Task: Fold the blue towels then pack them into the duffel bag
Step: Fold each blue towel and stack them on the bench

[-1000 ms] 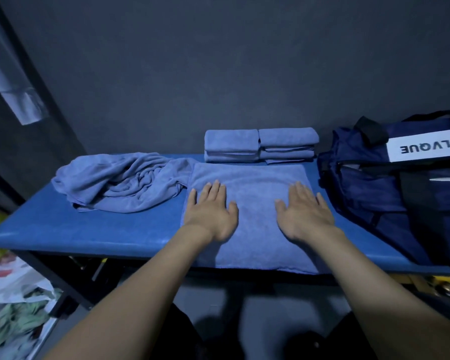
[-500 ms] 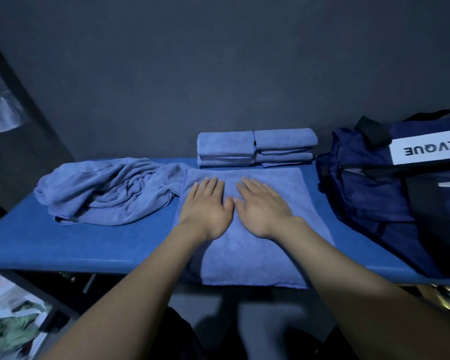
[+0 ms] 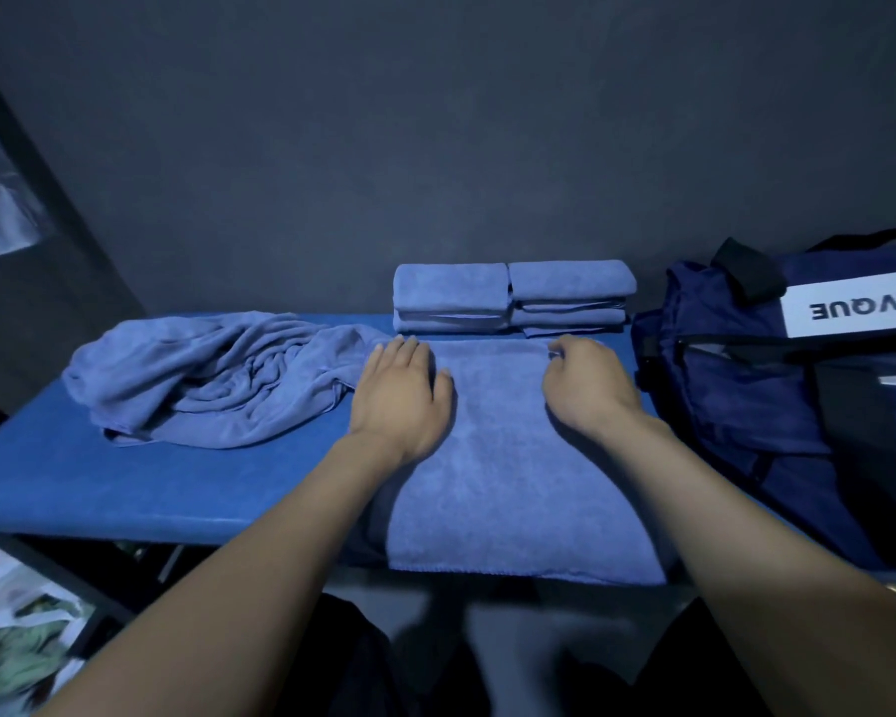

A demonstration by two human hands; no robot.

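Note:
A half-folded blue towel (image 3: 503, 458) lies flat on the blue table (image 3: 99, 483) in front of me, its near edge hanging over the table's front. My left hand (image 3: 399, 395) rests flat on the towel's far left corner with straight fingers. My right hand (image 3: 585, 385) is at the far right corner, its fingers curled and pinching the towel's edge. Two stacks of folded blue towels (image 3: 451, 295) (image 3: 570, 292) stand side by side behind it against the wall. The dark blue duffel bag (image 3: 746, 395) with a white label sits on the right, touching the towel's side.
A crumpled heap of unfolded blue towels (image 3: 218, 380) lies on the table's left half. A dark wall closes the back. Bags and clutter (image 3: 16, 639) sit on the floor at lower left, below the table's edge.
Both hands slid from the towel's middle out to its far corners. The left stays flat; the right has curled its fingers onto the far right corner.

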